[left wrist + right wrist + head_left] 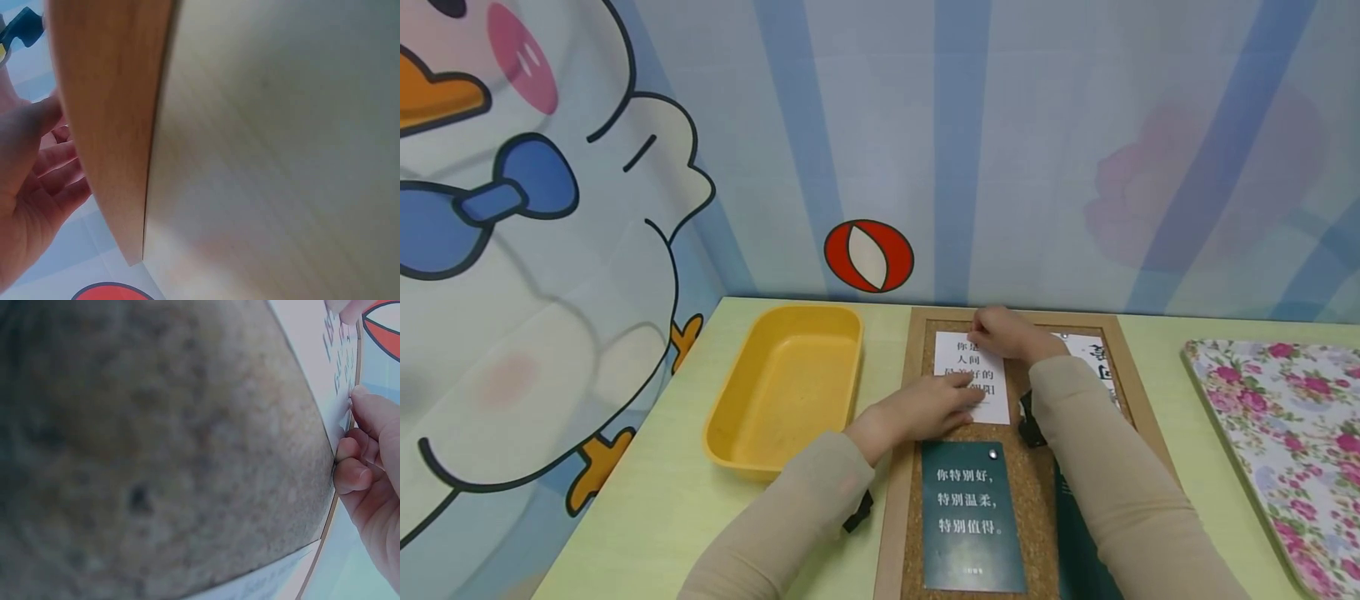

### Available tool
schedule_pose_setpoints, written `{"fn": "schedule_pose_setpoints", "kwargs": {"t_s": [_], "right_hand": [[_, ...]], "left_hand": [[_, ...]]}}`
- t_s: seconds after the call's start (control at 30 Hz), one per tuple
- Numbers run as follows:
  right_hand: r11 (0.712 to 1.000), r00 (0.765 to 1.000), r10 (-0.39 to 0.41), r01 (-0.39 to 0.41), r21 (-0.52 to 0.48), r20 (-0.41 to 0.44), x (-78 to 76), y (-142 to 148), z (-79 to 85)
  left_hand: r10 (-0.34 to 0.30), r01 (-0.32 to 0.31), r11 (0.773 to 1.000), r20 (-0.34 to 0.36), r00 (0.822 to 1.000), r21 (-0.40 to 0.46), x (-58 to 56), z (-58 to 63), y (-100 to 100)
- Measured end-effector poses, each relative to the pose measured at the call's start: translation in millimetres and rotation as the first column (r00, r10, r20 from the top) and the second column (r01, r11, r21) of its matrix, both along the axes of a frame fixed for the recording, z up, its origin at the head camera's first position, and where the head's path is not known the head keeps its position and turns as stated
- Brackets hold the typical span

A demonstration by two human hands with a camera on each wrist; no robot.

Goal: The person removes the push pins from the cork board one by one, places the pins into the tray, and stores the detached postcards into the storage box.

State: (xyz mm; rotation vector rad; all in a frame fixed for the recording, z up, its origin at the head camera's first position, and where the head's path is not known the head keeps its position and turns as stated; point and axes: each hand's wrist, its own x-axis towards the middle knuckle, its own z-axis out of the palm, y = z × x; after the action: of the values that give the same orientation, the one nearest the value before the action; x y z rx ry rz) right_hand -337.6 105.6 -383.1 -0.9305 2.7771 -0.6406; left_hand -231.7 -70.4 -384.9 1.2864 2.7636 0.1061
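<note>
A white printed card (992,411) lies on a wood-framed corkboard (1041,492), near its top left. My left hand (925,404) rests across the card's middle and lower part, its fingers extended and pressing it. At the card's upper right corner, my right hand (1006,333) has its fingers curled and thumb against the corner. In the right wrist view the thumb and fingertips (353,478) meet at the card's edge; I cannot tell what small thing they pinch. A dark green card (973,542) below has a silver pushpin (993,454) at its corner.
Another white card (1093,354) and a second green card (1078,537) are partly hidden by my right arm. A yellow tray (718,433) stands left of the board. At the right lies a floral-patterned board (1277,417). A printed wall (1037,167) rises behind the table.
</note>
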Motion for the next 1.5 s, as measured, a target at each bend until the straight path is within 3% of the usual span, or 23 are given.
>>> {"fn": "schedule_pose_setpoints", "kwargs": {"t_s": [0.2,0.5,0.97,1.5], "right_hand": [[1.0,1.0,0.002,-0.002,-0.002,-0.016,0.1,-0.1,0.1],[0.992,0.992,-0.121,0.122,-0.033,0.043,2.0,-0.4,2.5],[0.999,0.999,-0.03,0.03,0.014,0.02,-0.3,-3.5,2.1],[0.999,1.0,0.018,-0.018,0.038,-0.004,-2.7,-0.9,-0.4]], "left_hand": [[0.005,-0.005,1.0,0.013,1.0,0.007,0.3,0.7,-0.2],[-0.002,0.002,1.0,0.016,1.0,0.006,-0.5,1.4,-0.3],[0.002,-0.002,1.0,0.005,1.0,-0.004,0.8,2.8,-0.6],[0.012,-0.012,1.0,0.016,1.0,-0.004,1.5,2.3,0.0]]}}
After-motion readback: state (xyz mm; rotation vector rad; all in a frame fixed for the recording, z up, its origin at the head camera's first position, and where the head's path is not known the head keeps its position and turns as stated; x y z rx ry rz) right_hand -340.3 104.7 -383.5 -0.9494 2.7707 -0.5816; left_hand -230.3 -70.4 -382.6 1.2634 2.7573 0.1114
